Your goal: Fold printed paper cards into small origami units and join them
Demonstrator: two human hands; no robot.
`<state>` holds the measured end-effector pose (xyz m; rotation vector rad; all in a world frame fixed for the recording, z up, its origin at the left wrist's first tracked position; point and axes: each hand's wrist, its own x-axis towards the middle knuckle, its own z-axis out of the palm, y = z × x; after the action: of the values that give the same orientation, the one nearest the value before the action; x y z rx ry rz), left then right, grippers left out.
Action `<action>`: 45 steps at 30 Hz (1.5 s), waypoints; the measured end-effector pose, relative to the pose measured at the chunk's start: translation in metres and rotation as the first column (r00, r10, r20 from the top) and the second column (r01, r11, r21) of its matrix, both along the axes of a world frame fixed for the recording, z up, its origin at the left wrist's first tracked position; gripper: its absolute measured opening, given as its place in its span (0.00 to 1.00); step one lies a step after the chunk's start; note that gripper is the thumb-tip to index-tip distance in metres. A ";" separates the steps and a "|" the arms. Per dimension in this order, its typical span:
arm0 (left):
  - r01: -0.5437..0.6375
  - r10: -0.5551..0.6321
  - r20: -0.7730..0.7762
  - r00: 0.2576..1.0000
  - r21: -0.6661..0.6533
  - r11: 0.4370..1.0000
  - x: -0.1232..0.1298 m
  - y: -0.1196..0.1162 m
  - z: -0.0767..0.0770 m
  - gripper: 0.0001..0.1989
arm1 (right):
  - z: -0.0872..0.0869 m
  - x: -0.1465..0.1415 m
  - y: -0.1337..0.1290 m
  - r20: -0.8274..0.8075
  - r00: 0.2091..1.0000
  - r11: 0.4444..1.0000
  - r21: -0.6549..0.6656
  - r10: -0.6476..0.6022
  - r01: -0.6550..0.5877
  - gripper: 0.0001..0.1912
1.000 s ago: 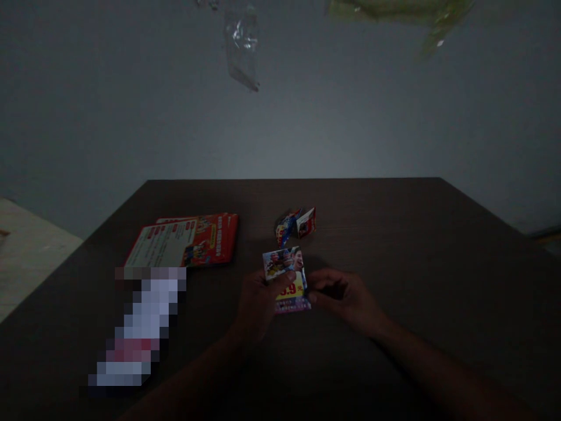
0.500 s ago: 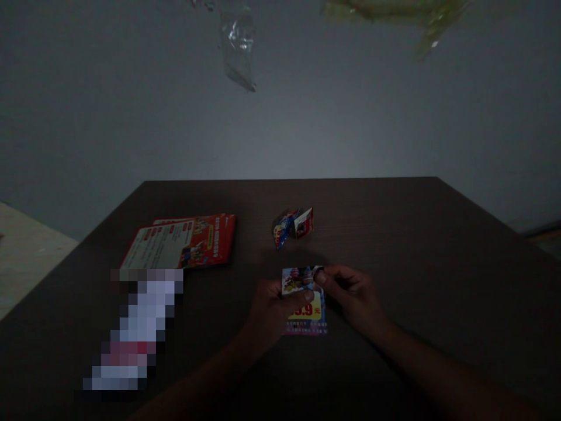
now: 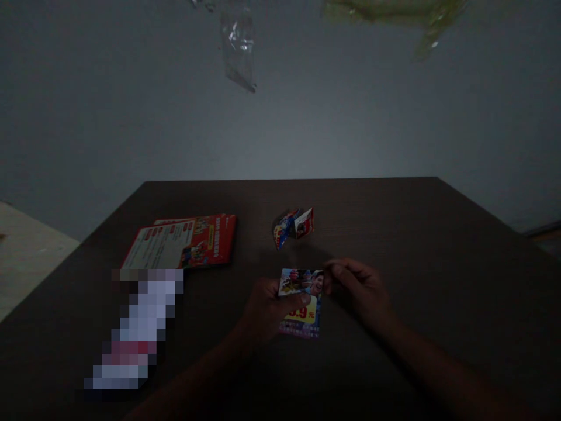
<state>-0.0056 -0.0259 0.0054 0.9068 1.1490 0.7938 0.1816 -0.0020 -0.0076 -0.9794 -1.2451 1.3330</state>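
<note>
A small colourful printed leaflet (image 3: 300, 280), with a photo at its top and a yellow price panel below, is held above the table. My left hand (image 3: 269, 307) grips its left side, thumb lying across the front. Close by the leaflet's upper right corner is my right hand (image 3: 362, 289), its thumb and fingers pinched together. Whether the corner is between those fingertips cannot be made out in the dim light. Beyond the hands lies a crumpled, shiny printed wrapper (image 3: 287, 228) in blue, red and white.
Red and white printed sheets or booklets (image 3: 210, 240) lie in a pile on the left of the dark table (image 3: 372, 204). In front of them is a pixelated pale item (image 3: 144, 327). A grey wall (image 3: 350, 117) rises behind, with clear plastic (image 3: 239, 47) on it.
My right thumb has come off the leaflet's front, and the right hand has shifted slightly right and up. The leaflet has tilted a little, uncovering more of its photo.
</note>
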 end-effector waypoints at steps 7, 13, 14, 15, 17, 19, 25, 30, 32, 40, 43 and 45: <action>0.108 -0.028 -0.316 0.948 0.238 0.965 -0.007 0.002 -0.002 0.14 | 0.006 -0.005 -0.005 0.162 0.984 0.991 0.098 0.072 -0.089 0.04; 0.306 0.230 -0.556 0.799 0.705 0.640 -0.018 0.009 -0.005 0.07 | 0.006 0.001 -0.003 0.363 0.931 0.936 0.338 -0.030 -0.101 0.02; 0.346 0.251 -0.552 0.795 0.753 0.560 -0.020 0.011 -0.006 0.07 | 0.006 0.003 -0.003 0.388 0.921 0.921 0.367 -0.022 -0.133 0.02; 0.382 0.261 -0.548 0.795 0.786 0.486 -0.022 0.012 -0.007 0.07 | 0.007 0.004 -0.002 0.406 0.914 0.906 0.388 -0.006 -0.167 0.02; 0.448 0.260 -0.552 0.792 0.815 0.367 -0.026 0.014 -0.009 0.08 | 0.009 0.008 0.000 0.429 0.901 0.880 0.400 0.068 -0.257 0.03; 0.499 0.262 -0.565 0.782 0.820 0.281 -0.028 0.015 -0.011 0.10 | 0.011 0.010 0.001 0.447 0.881 0.862 0.376 0.152 -0.339 0.05; 0.623 0.260 -0.633 0.729 0.772 0.131 -0.026 0.017 -0.011 0.07 | 0.009 0.010 0.002 0.569 0.809 0.826 0.379 0.147 -0.417 0.07; 0.639 0.291 -0.631 0.719 0.765 0.081 -0.021 0.019 -0.006 0.07 | 0.005 0.010 0.001 0.695 0.715 0.736 0.448 0.070 -0.508 0.04; 0.652 0.305 -0.639 0.706 0.755 0.071 -0.020 0.018 -0.005 0.07 | 0.004 0.010 0.002 0.720 0.693 0.702 0.474 0.038 -0.532 0.05; 0.727 0.401 -0.690 0.603 0.682 0.078 -0.018 0.007 -0.001 0.06 | 0.000 0.013 0.005 0.711 0.703 0.848 0.389 -0.028 -0.360 0.02; 0.780 0.356 -0.756 0.550 0.617 0.104 -0.017 0.005 0.001 0.07 | 0.000 0.013 0.006 0.710 0.704 0.900 0.309 -0.002 -0.309 0.03; 0.819 0.297 -0.807 0.509 0.561 0.121 -0.016 0.005 0.001 0.07 | -0.001 0.013 0.006 0.702 0.712 0.923 0.257 0.025 -0.285 0.07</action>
<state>-0.0219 -0.0205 0.0063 2.9235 0.9378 0.6491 0.1948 0.0043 -0.0087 -1.1707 -2.1025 0.8103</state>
